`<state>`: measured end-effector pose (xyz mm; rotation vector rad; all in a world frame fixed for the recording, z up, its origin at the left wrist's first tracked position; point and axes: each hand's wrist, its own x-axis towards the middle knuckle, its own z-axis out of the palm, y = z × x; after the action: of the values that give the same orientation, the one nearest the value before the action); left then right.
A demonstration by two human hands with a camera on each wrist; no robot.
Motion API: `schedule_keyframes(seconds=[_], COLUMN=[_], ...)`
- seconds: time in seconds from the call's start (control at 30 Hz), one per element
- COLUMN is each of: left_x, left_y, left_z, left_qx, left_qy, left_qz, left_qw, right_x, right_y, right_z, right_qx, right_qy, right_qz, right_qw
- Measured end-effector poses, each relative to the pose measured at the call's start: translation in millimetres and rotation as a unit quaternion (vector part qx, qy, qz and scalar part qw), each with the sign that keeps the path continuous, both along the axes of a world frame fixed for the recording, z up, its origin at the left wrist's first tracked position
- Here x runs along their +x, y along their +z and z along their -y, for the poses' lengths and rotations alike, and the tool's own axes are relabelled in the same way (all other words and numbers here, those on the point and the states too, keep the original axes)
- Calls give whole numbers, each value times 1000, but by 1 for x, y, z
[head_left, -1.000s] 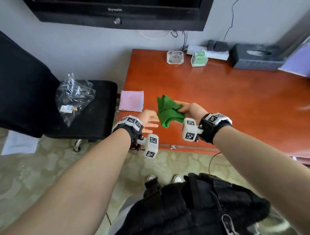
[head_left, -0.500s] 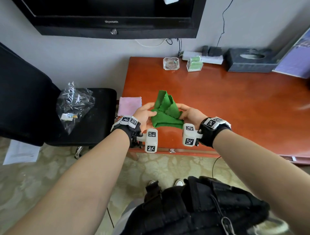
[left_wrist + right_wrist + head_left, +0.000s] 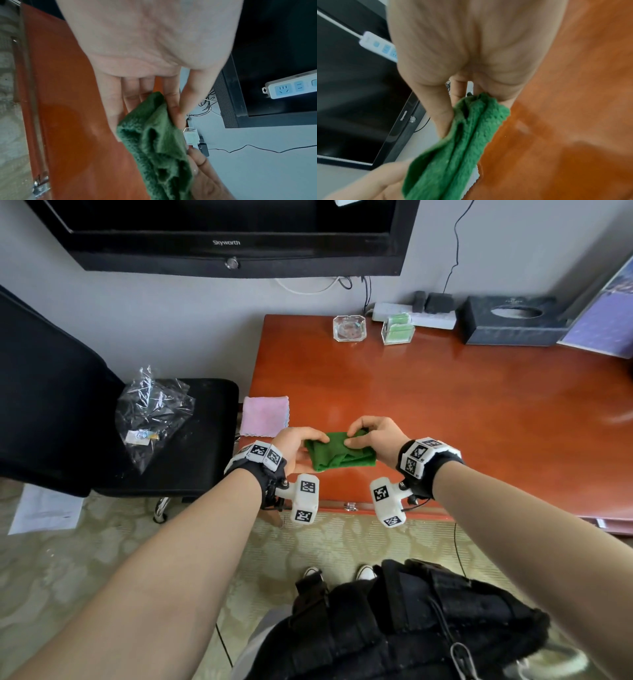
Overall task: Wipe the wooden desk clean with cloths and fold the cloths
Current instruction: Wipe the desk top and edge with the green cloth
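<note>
Pink cloth (image 3: 263, 416) is lying folded flat at the table's (image 3: 479, 412) left edge, just beside your left wrist and apart from the work. Your left hand (image 3: 297, 444) is pinching the left end of the green cloth (image 3: 337, 453), thumb on top, other fingers running straight beneath it. The green cloth is sitting as a rumpled, part-folded band near the table's front edge, long axis running left to right between your hands, so each hand is holding the end nearer to it. Your right hand (image 3: 375, 440) is gripping the right end, fingers curled over the top layer at the far side. Judging from this, the next fold is turning on that axis: either end over end, or the far edge toward you.
</note>
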<state>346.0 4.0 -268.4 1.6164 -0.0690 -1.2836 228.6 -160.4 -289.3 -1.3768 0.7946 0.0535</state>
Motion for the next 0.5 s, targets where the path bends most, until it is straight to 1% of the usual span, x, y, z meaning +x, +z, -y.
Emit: schedule_keyframes(seconds=[0.07, 0.13, 0.2, 0.23, 0.3, 0.37, 0.4, 0.43, 0.47, 0.5], left_x=[0, 0, 0, 0, 0, 3, 5, 9, 12, 15], left_y=[-2, -5, -9, -12, -19, -29, -37, -47, -59, -71], left_z=[0, 0, -2, -2, -3, -5, -7, -10, -16, -21], left_qx=[-5, -16, -26, -26, -15, 24, 54, 94, 142, 193], left_qy=[-11, -7, 6, 13, 26, 28, 17, -5, -40, -87], left_qz=[25, 35, 41, 47, 58, 84, 112, 162, 229, 300], left_qw=[1000, 999, 999, 998, 998, 996, 992, 982, 962, 930], right_x=[2, 4, 4, 4, 5, 8, 10, 10, 10, 8], right_y=[-8, -12, -17, -20, -20, -16, -13, -12, -14, -22], right_z=[0, -2, -2, -1, 1, 6, 9, 12, 16, 19], right_qx=[-26, -3, 5, -20, -122, -241, -292, -339, -383, -424], right_qy=[-22, -47, -48, -41, -24, -9, -3, 0, -1, 0], right_qz=[-19, -36, -59, -74, -110, -151, -166, -174, -170, -162], right_qw=[999, 998, 997, 996, 986, 959, 942, 925, 908, 891])
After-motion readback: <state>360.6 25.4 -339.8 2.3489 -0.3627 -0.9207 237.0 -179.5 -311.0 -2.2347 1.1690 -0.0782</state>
